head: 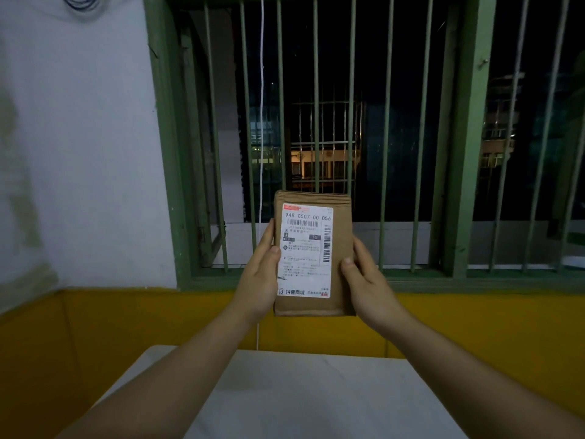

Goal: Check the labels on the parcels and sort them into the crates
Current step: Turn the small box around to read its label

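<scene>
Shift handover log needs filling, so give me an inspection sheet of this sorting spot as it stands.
Surface: white rectangular table, bare where visible.
Job's things: flat brown cardboard parcel held upright above the table, its white printed shipping label facing the camera; top line reads 948 C507-00 056. No crates in view.
Clutter: nothing seen.
Grippers: left hand grips the parcel's left edge, thumb on the label; right hand grips the right edge.
Cables: thin white cord hanging in front of the window; dark blue coiled cable on the white wall, top left.
Surroundings: green barred window, dark outside; yellow padded bench behind the table.
</scene>
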Motion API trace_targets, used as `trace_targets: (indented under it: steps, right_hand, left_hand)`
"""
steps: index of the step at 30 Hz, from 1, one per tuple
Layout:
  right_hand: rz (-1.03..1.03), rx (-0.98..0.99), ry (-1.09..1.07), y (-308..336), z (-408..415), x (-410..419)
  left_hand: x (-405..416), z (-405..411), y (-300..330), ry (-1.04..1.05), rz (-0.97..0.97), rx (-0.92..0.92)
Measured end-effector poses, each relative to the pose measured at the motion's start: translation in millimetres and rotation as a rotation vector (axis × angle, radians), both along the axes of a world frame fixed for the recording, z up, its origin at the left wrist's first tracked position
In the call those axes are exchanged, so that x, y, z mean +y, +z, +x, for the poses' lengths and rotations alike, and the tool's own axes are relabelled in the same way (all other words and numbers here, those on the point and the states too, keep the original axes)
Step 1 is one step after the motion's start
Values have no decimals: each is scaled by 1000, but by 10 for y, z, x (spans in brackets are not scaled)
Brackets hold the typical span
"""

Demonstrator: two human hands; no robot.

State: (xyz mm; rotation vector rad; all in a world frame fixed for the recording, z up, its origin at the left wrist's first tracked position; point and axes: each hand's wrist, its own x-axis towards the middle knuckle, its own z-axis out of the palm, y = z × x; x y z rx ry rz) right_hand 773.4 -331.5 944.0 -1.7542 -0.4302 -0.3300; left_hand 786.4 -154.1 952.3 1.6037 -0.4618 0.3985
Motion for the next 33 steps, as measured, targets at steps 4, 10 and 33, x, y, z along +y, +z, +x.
trace_targets:
  steps: [4, 10, 33]
  right_hand:
    - [-5, 1, -7, 10, -13, -3]
    - [66, 6, -72, 44, -9, -35]
    - [166, 71, -148, 90, 42, 21]
  left_hand:
    - [-3, -16, 1, 18, 3, -7]
    - [-33, -43, 2, 51, -3, -15]
    - [13, -48, -13, 132, -104, 60]
